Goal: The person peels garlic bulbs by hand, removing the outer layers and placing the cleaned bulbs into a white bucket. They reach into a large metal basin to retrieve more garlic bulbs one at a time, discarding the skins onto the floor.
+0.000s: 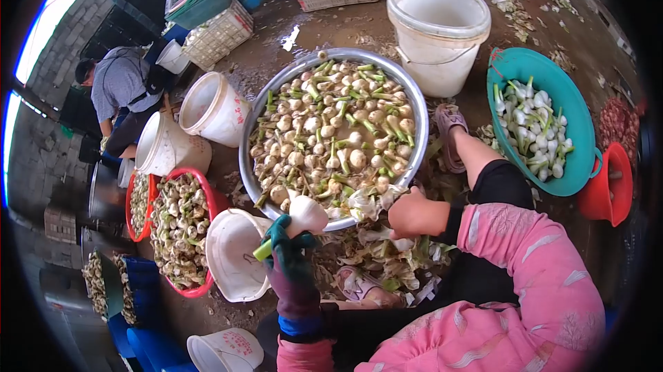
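Observation:
My left hand (293,268), in a dark green and purple glove, is closed around a garlic bulb (307,216). The bulb is white and smooth, and its cut green stem (263,250) sticks out at the lower left. My right hand (418,213) is bare and closed near the basin's front rim. Pale garlic peel (369,201) lies against its fingers; whether they grip it or a tool is hidden. In front stands a wide metal basin (244,158) full of unpeeled garlic bulbs (297,123) with short stems in murky water.
At right, a teal basin (585,96) holds clean white garlic beside a red bucket (608,192). White buckets (440,61) stand around. Red tubs (219,199) of garlic sit at left. Peel heaps (390,261) cover the floor near my feet. A person (121,85) bends at far left.

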Motion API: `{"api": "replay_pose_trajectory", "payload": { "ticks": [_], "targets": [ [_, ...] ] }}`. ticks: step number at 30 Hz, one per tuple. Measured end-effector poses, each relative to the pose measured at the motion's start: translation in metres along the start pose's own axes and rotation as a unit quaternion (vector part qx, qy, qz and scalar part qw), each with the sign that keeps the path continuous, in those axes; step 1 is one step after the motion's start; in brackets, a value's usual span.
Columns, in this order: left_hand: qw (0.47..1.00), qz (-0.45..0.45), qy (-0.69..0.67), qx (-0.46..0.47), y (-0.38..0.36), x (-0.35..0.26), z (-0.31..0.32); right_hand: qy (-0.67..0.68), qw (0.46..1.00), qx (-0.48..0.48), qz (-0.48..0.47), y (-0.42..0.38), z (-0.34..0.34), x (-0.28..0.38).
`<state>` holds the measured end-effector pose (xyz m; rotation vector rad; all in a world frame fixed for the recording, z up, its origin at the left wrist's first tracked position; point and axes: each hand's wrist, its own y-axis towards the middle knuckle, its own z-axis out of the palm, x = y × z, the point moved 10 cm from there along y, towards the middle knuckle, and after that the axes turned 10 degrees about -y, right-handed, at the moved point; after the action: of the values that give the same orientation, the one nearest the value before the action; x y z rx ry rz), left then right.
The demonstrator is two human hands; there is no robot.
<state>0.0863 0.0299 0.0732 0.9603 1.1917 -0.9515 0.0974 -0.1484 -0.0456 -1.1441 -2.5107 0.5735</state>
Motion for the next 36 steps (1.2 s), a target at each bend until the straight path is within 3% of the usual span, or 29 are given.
{"api": "replay_pose_trajectory", "payload": {
  "ticks": [2, 3, 4, 5, 6, 8, 9, 10, 12, 14, 16, 17, 19, 20, 21, 22, 26, 27, 28, 30, 31, 32, 34, 35, 36],
  "targets": [
    [0.968, -0.127, -0.218, -0.009, 0.003, 0.043, -0.015, 0.048, 0.997, 0.047, 0.042, 0.001, -0.016, -0.003],
    [0.881, -0.256, -0.390, -0.086, -0.004, 0.056, -0.001, 0.230, 0.971, -0.059, 0.044, 0.004, -0.038, -0.007],
    [0.878, -0.255, -0.394, -0.091, -0.006, 0.060, -0.003, 0.402, 0.900, -0.161, 0.046, 0.002, -0.056, -0.017],
    [0.841, -0.314, -0.433, -0.085, -0.013, 0.074, 0.005, 0.493, 0.841, -0.222, -0.015, -0.003, -0.074, -0.013],
    [0.798, -0.371, -0.469, -0.077, -0.022, 0.085, 0.015, 0.489, 0.845, -0.217, -0.015, -0.003, -0.078, -0.004],
    [0.786, -0.390, -0.471, -0.088, -0.028, 0.092, 0.019, 0.675, 0.713, -0.170, -0.082, 0.000, -0.078, 0.022],
    [0.801, -0.390, -0.446, -0.084, -0.030, 0.093, 0.017, 0.601, 0.784, -0.146, -0.050, 0.007, -0.068, 0.024],
    [0.816, -0.391, -0.419, -0.080, -0.032, 0.095, 0.014, 0.601, 0.785, -0.144, -0.048, 0.009, -0.065, 0.025],
    [0.821, -0.392, -0.408, -0.072, -0.035, 0.094, 0.016, 0.718, 0.694, -0.039, 0.032, 0.015, -0.040, 0.026],
    [0.833, -0.384, -0.393, -0.062, -0.036, 0.088, 0.020, 0.735, 0.675, -0.052, 0.046, 0.016, -0.036, 0.025],
    [0.825, -0.387, -0.410, -0.047, -0.036, 0.089, 0.023, 0.769, 0.630, -0.096, -0.058, 0.020, -0.045, 0.035],
    [0.815, -0.390, -0.427, -0.032, -0.036, 0.089, 0.026, 0.769, 0.629, -0.098, -0.057, 0.020, -0.042, 0.033],
    [0.800, -0.391, -0.454, -0.025, -0.031, 0.089, 0.024, 0.489, 0.827, -0.277, -0.020, 0.005, -0.065, 0.014],
    [0.784, -0.389, -0.483, -0.021, -0.027, 0.085, 0.024, 0.490, 0.826, -0.278, -0.020, 0.009, -0.061, 0.004],
    [0.771, -0.392, -0.499, -0.045, -0.025, 0.079, 0.021, 0.295, 0.923, -0.246, -0.003, 0.021, -0.053, -0.002],
    [0.768, -0.383, -0.512, -0.044, -0.022, 0.074, 0.018, 0.085, 0.976, -0.202, 0.013, 0.030, -0.042, -0.005],
    [0.764, -0.374, -0.525, 0.028, -0.017, 0.074, 0.019, 0.054, 0.991, -0.118, 0.015, 0.030, -0.027, -0.013],
    [0.764, -0.375, -0.523, 0.046, -0.019, 0.075, 0.025, 0.405, 0.905, -0.127, 0.003, 0.018, -0.045, -0.008],
    [0.757, -0.375, -0.533, 0.047, -0.021, 0.076, 0.032, 0.702, 0.701, -0.124, -0.004, 0.012, -0.053, -0.004],
    [0.847, -0.385, -0.359, 0.074, -0.028, 0.086, 0.039, 0.774, 0.619, -0.106, -0.081, 0.016, -0.050, 0.023],
    [0.864, -0.333, -0.349, 0.142, -0.029, 0.091, 0.046, 0.810, 0.581, -0.086, 0.000, 0.021, -0.032, 0.011],
    [0.872, -0.340, -0.314, 0.159, -0.034, 0.095, 0.050, 0.836, 0.539, -0.063, 0.082, 0.027, -0.011, -0.001],
    [0.893, -0.316, -0.300, 0.108, -0.032, 0.101, 0.042, 0.914, 0.373, -0.134, 0.086, 0.044, -0.002, -0.066],
    [0.894, -0.339, -0.281, 0.087, -0.028, 0.105, 0.037, 0.944, 0.273, -0.177, -0.055, 0.049, -0.027, -0.111],
    [0.883, -0.355, -0.295, 0.081, -0.027, 0.109, 0.035, 0.914, 0.263, -0.308, 0.031, 0.029, -0.056, -0.157]
  ]
}}
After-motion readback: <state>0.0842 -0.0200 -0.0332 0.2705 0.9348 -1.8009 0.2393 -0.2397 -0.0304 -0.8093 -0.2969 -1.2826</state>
